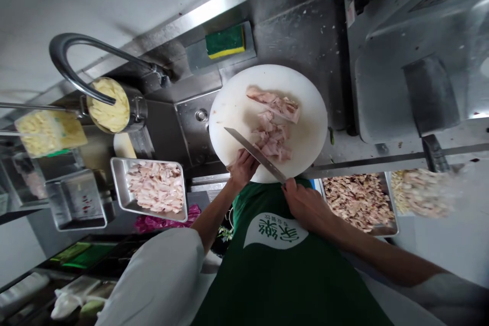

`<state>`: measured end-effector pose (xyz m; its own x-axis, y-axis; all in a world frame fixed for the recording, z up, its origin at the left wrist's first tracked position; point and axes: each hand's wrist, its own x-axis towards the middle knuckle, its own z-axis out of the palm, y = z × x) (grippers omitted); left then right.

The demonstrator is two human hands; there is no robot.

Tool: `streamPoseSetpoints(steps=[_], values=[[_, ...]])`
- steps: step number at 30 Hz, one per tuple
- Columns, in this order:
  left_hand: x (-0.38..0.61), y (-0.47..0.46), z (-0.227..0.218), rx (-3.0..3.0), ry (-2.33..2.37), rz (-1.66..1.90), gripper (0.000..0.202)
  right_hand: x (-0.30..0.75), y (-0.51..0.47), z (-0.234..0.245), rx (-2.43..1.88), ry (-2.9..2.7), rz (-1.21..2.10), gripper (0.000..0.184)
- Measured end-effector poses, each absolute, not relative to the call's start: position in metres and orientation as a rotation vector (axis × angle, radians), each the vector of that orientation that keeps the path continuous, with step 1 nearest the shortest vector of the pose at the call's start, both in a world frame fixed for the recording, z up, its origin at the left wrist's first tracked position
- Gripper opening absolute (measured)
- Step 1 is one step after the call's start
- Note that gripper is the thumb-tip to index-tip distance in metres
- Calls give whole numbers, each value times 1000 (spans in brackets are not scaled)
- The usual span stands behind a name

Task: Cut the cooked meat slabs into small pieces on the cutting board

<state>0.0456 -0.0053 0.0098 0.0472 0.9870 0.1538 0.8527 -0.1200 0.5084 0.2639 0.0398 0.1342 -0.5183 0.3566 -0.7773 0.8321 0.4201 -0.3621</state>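
Observation:
On the round white cutting board point(229, 107) lie a long strip of pale pink raw meat point(277, 103) and, nearer me, a loose heap of cut meat pieces point(274, 137). My right hand point(305, 202) is wrapped round the handle of a long kitchen knife point(263, 159) at the board's near edge. The blade slants across the board to the far left, with the heap just beyond it. My left hand point(243, 167) is at the near left of the board, fingers curled close against the blade. What lies under those fingers is hidden.
A metal tray of pale meat pieces point(156, 187) stands left, below a pot of yellowish slices point(110, 107) and a faucet point(72, 41). A sponge point(225, 42) lies behind the board. To the right are a cleaver point(431, 94) and a tray of darker chopped pieces point(357, 201).

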Motion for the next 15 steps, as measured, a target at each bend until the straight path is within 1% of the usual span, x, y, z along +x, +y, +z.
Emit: streamPoseSetpoints(steps=[4, 9, 15], values=[[44, -5, 10, 2017, 1868, 604, 17, 278, 29, 143, 1026, 1991, -1049, 34], [44, -5, 11, 2076, 1835, 634, 18, 282, 31, 140, 1023, 1921, -1082, 29], [43, -5, 9, 2092, 1822, 646, 16, 279, 30, 136, 1020, 2048, -1049, 31]])
